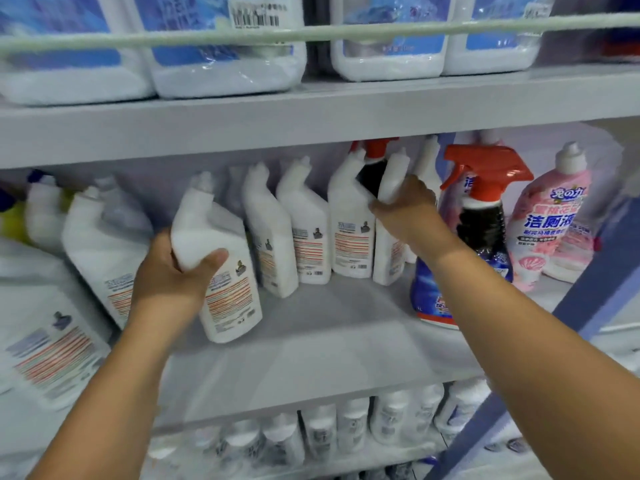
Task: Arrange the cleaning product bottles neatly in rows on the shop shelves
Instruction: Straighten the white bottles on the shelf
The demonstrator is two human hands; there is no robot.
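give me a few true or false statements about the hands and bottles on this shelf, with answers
1. The left hand grips a white bottle. True.
2. The right hand holds the red-trigger spray bottle. False: it grips a white angled-neck bottle beside it.
3. The pink bottle stands at the right end of the middle shelf. True.
4. The upper shelf holds yellow bottles. False: large white jugs with blue labels stand there.

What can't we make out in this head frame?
- Head view, right hand: fingertips hidden behind the white bottle; grip unclear.
- Lower shelf bottles: blurred, labels unreadable.
- Top shelf jugs: tops cut off by the upper edge.
- Spray bottle: base hidden behind the right forearm.
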